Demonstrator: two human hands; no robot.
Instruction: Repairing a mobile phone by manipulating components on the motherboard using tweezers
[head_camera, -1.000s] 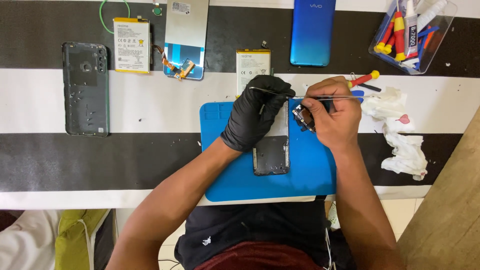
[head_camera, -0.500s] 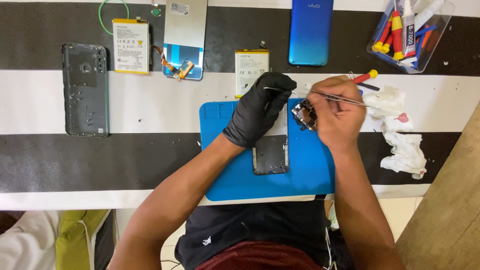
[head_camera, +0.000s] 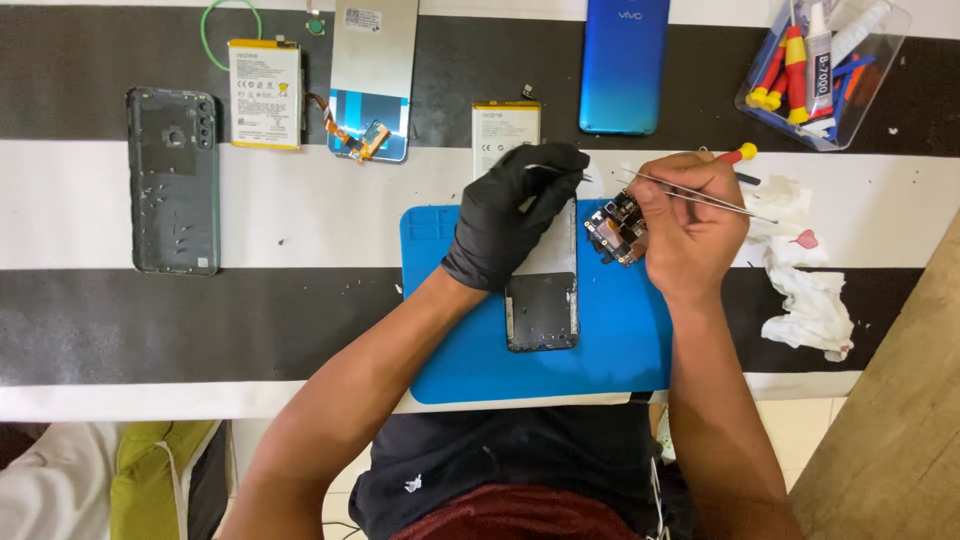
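On the blue rubber work mat (head_camera: 620, 340) lies the opened dark phone frame (head_camera: 541, 300). Your left hand (head_camera: 505, 215), in a black glove, presses on its upper part, fingers bent. Your bare right hand (head_camera: 690, 225) is closed around a small circuit board (head_camera: 620, 228) and thin metal tweezers (head_camera: 700, 195). Farther stands a clear plastic tool box (head_camera: 880, 60).

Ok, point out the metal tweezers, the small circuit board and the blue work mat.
metal tweezers (head_camera: 700, 194), head view, mid-shaft.
small circuit board (head_camera: 618, 228), head view, centre.
blue work mat (head_camera: 620, 340), head view, bare right part.
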